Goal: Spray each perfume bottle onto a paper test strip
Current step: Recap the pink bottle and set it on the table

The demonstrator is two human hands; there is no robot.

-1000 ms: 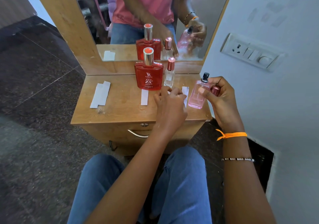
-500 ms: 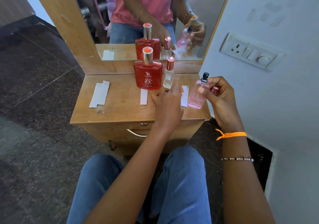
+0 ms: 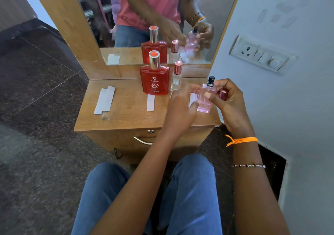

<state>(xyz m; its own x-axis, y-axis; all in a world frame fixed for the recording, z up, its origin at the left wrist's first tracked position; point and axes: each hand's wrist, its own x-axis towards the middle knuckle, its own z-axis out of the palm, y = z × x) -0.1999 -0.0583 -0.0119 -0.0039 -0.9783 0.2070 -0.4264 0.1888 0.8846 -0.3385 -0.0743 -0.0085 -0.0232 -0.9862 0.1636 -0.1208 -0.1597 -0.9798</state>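
Observation:
My right hand [image 3: 229,104] grips a pink square perfume bottle [image 3: 205,101] with its black nozzle bare, and the rose cap [image 3: 222,94] is tucked against the palm. My left hand [image 3: 180,108] pinches a white paper strip [image 3: 193,98] just left of that bottle, low over the wooden dresser top [image 3: 126,115]. A big red bottle [image 3: 155,82] and a slim clear bottle [image 3: 176,81] with a rose cap stand upright at the back. Another strip [image 3: 150,102] lies flat in front of the red bottle.
Spare paper strips [image 3: 104,100] lie on the left of the dresser top. A mirror [image 3: 144,17] rises behind the bottles. The wall with a switch plate [image 3: 262,55] is close on the right. My knees sit under the front edge, by a drawer handle [image 3: 142,140].
My left hand slid right and closed its fingers on the strip beside the pink bottle. The right hand and bottle stayed almost still.

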